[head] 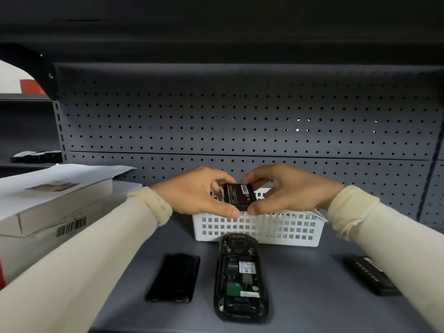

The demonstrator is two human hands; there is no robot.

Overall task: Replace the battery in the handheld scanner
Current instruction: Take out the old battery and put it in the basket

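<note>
A black handheld scanner (241,277) lies face down on the grey shelf, its battery bay uncovered and bare inside. Its black back cover (173,277) lies just left of it. Above the white basket (259,227), my left hand (194,192) and my right hand (288,188) together hold a dark rectangular battery (239,196) by its edges, label side up. Another black battery (371,275) rests on the shelf at the right, partly hidden by my right sleeve.
A perforated grey back panel (240,121) closes the shelf behind the basket. White cardboard boxes (48,205) with a barcode label stand at the left, with paper on top. Dark objects (36,156) lie on a neighbouring shelf far left.
</note>
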